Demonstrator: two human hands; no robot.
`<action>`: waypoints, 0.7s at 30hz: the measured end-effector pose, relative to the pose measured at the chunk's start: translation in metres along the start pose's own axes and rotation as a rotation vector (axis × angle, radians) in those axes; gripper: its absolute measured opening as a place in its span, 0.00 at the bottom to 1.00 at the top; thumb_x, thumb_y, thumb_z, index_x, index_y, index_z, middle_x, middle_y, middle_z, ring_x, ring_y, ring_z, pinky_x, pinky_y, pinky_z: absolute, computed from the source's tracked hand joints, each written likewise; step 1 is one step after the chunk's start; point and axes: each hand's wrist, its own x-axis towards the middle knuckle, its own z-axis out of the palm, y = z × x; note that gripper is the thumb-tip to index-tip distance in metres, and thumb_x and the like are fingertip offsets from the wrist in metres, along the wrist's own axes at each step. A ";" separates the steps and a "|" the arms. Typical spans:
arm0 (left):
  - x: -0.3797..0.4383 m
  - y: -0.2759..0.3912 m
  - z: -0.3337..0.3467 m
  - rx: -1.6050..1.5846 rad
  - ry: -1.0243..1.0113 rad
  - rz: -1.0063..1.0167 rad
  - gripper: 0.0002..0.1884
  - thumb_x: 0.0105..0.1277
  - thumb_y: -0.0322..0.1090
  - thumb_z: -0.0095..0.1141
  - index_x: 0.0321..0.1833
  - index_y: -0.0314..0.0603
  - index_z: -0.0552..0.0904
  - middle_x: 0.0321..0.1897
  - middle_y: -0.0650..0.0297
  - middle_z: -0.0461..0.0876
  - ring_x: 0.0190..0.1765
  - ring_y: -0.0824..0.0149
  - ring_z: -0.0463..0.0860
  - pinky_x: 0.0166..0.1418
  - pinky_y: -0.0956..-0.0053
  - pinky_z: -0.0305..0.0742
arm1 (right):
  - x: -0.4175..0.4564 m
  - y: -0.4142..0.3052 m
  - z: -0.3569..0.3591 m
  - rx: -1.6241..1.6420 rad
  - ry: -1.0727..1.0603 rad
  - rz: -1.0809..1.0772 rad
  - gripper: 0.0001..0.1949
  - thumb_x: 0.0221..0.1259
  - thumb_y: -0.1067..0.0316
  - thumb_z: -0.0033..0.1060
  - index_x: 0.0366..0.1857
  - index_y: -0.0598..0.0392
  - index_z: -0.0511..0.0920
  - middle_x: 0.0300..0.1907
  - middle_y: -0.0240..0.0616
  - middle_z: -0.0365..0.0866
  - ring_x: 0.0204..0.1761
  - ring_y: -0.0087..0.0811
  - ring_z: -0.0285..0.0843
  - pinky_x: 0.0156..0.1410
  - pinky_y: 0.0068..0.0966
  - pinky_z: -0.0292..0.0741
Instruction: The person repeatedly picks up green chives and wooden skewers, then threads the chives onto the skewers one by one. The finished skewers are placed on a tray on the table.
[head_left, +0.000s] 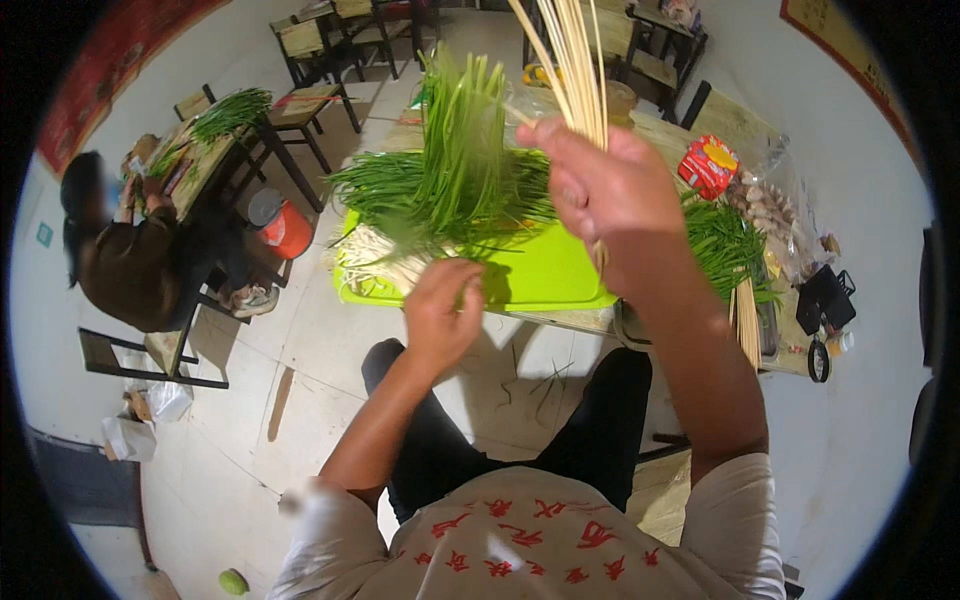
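My right hand (611, 180) is raised over the right side of a lime-green tray (555, 277), closed around a bundle of thin wooden skewers (574, 67). One skewer sticks out to the left near the thumb, close to upright green stalks. Over the tray's lower left my left hand (445, 307) is at the near end of a pile of white enoki mushrooms (379, 259); its fingers are curled, and whether they grip anything is hidden. Long garlic chives (390, 184) lie across the back of the tray, and a bunch of chives (461, 127) rises from them, partly blurred.
Right of the tray are more greens (720, 244), skewers (745, 322), a red package (708, 166) and bagged mushrooms (765, 206). A metal container (634, 330) sits at the near table edge. At left, a person (135, 262) sits at another table near a red bucket (286, 232).
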 end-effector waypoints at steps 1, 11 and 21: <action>-0.002 0.002 0.004 0.029 -0.060 -0.001 0.07 0.61 0.26 0.58 0.40 0.35 0.85 0.39 0.52 0.85 0.43 0.51 0.84 0.48 0.63 0.80 | 0.003 -0.009 0.005 0.011 -0.042 -0.046 0.14 0.71 0.61 0.58 0.46 0.62 0.81 0.16 0.20 0.64 0.13 0.11 0.55 0.16 0.15 0.51; -0.014 -0.015 0.025 0.183 -0.103 0.079 0.04 0.59 0.31 0.61 0.33 0.38 0.85 0.40 0.53 0.87 0.42 0.52 0.85 0.47 0.61 0.80 | 0.017 -0.083 0.016 0.038 -0.169 -0.334 0.07 0.66 0.67 0.61 0.39 0.60 0.81 0.19 0.21 0.68 0.15 0.13 0.57 0.18 0.16 0.53; -0.018 -0.015 0.023 0.214 -0.106 0.085 0.06 0.59 0.31 0.60 0.31 0.35 0.84 0.39 0.52 0.86 0.43 0.51 0.85 0.49 0.60 0.79 | 0.020 -0.142 0.015 0.067 -0.092 -0.383 0.06 0.72 0.67 0.49 0.38 0.54 0.76 0.15 0.19 0.67 0.10 0.13 0.58 0.11 0.14 0.57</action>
